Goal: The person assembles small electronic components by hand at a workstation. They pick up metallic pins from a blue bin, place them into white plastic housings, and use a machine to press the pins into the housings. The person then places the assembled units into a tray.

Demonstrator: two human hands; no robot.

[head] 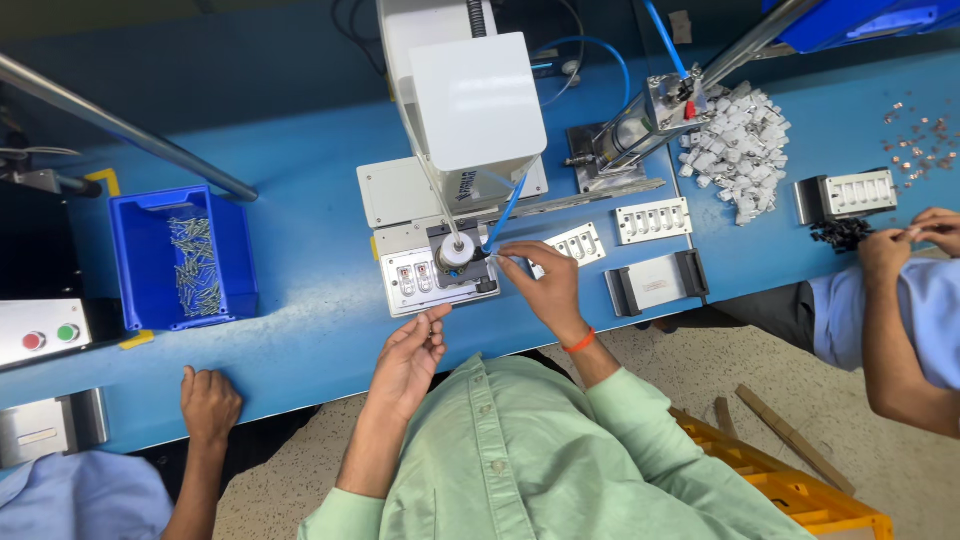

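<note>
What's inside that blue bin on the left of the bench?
The blue bin holds a loose heap of small silvery metal pins along its middle. Its floor beneath the heap is covered, so anything under there stays hidden.

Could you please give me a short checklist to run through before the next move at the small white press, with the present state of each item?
1. Right hand at the fixture plate under the press head: ok, fingertips touch it.
2. Fingers out from under the press head: cannot tell, they are very close.
3. Left hand off the plate: ok, at the bench edge.
4. Left hand holding a part: cannot tell, too small.
5. Spare fixtures within reach on the right: ok.
6. Neighbours' hands away from the press: ok.
</note>
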